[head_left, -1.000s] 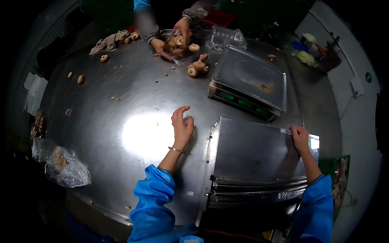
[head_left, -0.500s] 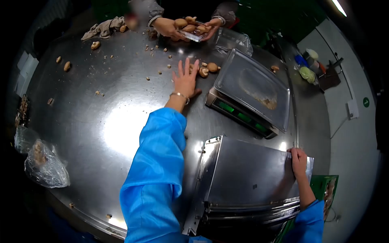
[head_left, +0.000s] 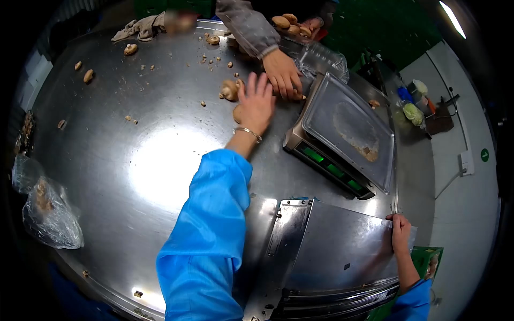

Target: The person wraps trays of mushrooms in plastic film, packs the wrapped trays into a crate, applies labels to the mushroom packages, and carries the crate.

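Observation:
My left hand (head_left: pixel 258 107) reaches over the steel table with its fingers stretched out. Brown mushrooms (head_left: pixel 229 91) lie by its fingertips, and another mushroom (head_left: pixel 237 113) shows beside the palm, partly covered. At the right, my right hand (head_left: pixel 400 232) has its fingers curled over the edge of a metal machine (head_left: pixel 342 241) with a flat steel top. Close to my left fingers, a co-worker's hand (head_left: pixel 282 74) is over a mushroom (head_left: pixel 299 96) near the scale. The co-worker's other hand (head_left: pixel 313 25) is beside a group of mushrooms (head_left: pixel 289 24).
A weighing scale (head_left: pixel 348 134) with green displays stands right of my left hand. Behind it is a clear plastic tray (head_left: pixel 329 60). Mushrooms and stem bits dot the steel table (head_left: pixel 107 160). A plastic bag (head_left: pixel 51 216) lies at the left edge, a cloth (head_left: pixel 140 28) at the back.
The co-worker's one hand has left the mushroom tray and come down near the scale; the tray shifted right. Mushrooms near my left hand now lie further left. My right hand keeps its hold.

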A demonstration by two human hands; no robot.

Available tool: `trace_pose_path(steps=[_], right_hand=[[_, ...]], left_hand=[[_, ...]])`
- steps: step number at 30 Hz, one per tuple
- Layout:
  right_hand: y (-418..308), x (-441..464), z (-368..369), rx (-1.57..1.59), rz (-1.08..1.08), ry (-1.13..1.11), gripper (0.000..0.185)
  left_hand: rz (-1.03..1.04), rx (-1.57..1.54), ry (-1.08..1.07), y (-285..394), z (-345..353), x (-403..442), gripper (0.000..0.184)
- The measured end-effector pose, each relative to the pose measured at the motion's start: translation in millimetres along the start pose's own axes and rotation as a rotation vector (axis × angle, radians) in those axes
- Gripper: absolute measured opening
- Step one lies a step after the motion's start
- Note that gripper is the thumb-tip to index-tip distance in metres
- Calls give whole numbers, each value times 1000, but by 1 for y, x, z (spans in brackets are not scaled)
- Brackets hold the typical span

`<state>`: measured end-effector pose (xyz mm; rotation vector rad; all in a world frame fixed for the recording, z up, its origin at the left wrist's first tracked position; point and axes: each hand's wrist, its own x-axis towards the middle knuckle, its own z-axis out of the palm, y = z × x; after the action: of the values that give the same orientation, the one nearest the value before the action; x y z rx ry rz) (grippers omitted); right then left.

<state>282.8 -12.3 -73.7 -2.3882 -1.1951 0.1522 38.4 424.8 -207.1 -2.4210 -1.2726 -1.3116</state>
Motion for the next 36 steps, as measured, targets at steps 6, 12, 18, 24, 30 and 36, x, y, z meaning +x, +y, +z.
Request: trace_pose_path(steps=[6, 12, 18, 24, 30, 36], right_hand=[[-11, 0, 0, -12, -3, -7, 34], [-11, -2, 1, 23, 40, -29, 34], [-3, 1, -1, -31, -8, -7, 35], [-10, 1, 3, -49, -46, 13, 34], [-15, 0, 2, 2, -60, 18, 29], [12, 8, 8, -105, -318, 165, 25]], left_hand=[[-585, -976, -656, 77, -15, -27, 54], [-630, -1359, -858, 86, -34, -51, 39], [254, -80, -491, 31, -21, -52, 30], [295, 260, -123, -75, -18, 0, 31], [-282, -656, -211, -2, -98, -37, 17], [-1031, -1027, -212, 28, -297, -155, 21]])
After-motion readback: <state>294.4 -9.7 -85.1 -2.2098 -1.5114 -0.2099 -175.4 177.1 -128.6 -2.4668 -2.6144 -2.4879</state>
